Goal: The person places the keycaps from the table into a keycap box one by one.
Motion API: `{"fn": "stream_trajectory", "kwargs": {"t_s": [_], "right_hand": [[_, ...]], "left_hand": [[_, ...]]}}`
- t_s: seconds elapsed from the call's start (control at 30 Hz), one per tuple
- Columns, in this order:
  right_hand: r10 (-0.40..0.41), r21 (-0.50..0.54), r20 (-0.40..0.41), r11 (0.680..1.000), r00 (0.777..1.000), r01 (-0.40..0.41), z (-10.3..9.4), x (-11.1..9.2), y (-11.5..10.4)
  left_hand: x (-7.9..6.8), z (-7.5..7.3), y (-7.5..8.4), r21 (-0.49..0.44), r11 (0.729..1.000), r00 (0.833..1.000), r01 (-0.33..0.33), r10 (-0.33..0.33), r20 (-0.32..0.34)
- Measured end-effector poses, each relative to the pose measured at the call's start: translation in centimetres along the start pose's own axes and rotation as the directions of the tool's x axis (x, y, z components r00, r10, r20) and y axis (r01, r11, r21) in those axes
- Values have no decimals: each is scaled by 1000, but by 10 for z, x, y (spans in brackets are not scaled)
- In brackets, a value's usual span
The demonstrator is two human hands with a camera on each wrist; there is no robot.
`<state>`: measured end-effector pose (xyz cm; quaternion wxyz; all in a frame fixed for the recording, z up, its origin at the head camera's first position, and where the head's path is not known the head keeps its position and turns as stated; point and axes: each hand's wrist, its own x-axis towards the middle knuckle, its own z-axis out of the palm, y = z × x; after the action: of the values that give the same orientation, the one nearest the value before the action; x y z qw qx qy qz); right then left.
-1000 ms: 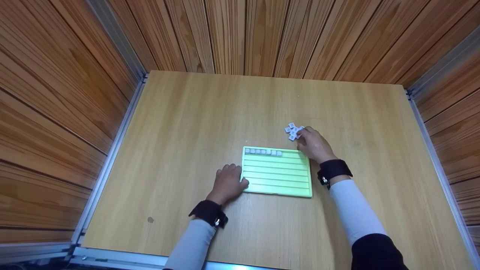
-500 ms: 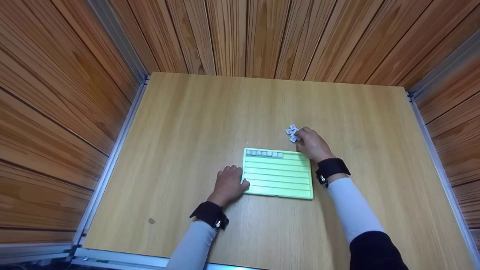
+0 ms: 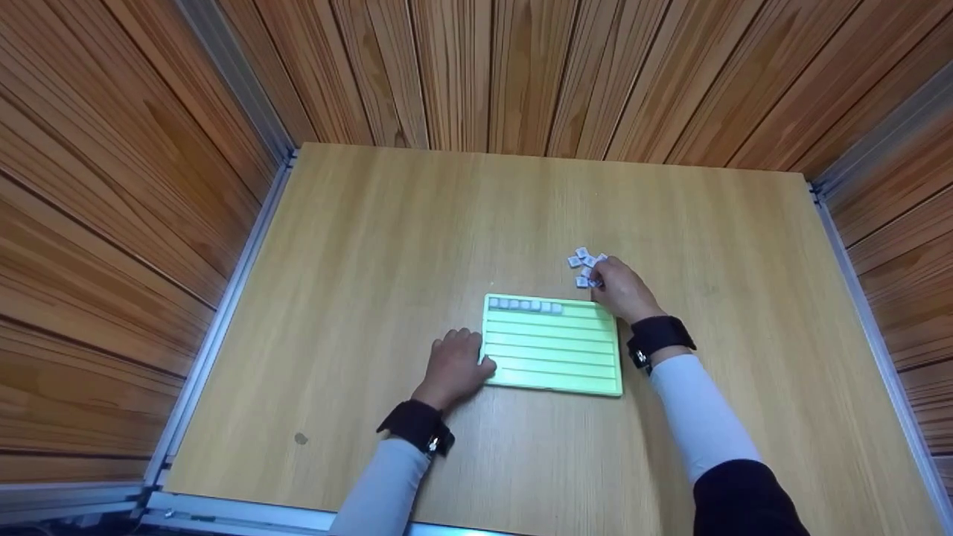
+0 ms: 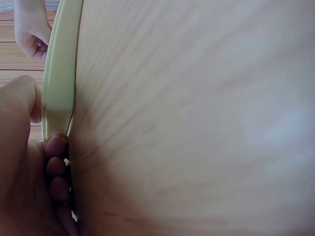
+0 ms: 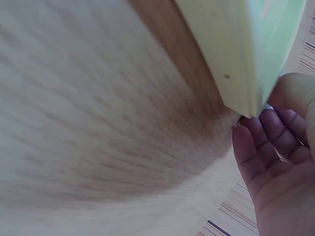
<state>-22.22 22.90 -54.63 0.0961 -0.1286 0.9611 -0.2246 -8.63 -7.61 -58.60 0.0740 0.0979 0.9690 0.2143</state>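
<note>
A pale green ridged tray lies flat on the table. Several small whitish blocks stand in a row at the left of its top channel. My left hand grips the tray's left edge, thumb over the rim; in the left wrist view its fingers curl against the side. Beyond the tray's top right corner, my right hand has its fingertips at a loose cluster of small white square tiles. The right wrist view shows bent fingers, their tips partly behind the tray; whether they pinch a tile is unclear.
The wooden table extends around the tray on all sides. Wood-panelled walls stand behind and at both sides, with metal rails along the table's edges. A small dark spot marks the table at the lower left.
My right fingertips have moved slightly toward me among the tiles, and some tiles have shifted, one of them nearer the tray. My left hand stays on the tray; the row of blocks looks the same.
</note>
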Motion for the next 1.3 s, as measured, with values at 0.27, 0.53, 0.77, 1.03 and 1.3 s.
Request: {"fn": "stream_trajectory", "kwargs": {"t_s": [0.27, 0.53, 0.77, 1.03, 1.3], "right_hand": [[32, 13, 36, 999, 999, -32, -1, -2, -1], [78, 99, 40, 992, 996, -81, -5, -6, -1], [60, 151, 3, 987, 998, -60, -5, -10, 2], [28, 185, -32, 983, 999, -22, -5, -13, 4], [-22, 209, -56, 977, 998, 33, -1, -17, 4]], "left_hand": [[0, 1, -1, -6, 1000, 1000, -5, 5, -4], [0, 1, -2, -9, 1000, 1000, -6, 6, -1], [-1, 0, -2, -13, 1000, 1000, -10, 10, 2], [0, 0, -3, -14, 1000, 1000, -13, 14, 3], [0, 2, -3, -21, 1000, 1000, 3, -3, 26]]}}
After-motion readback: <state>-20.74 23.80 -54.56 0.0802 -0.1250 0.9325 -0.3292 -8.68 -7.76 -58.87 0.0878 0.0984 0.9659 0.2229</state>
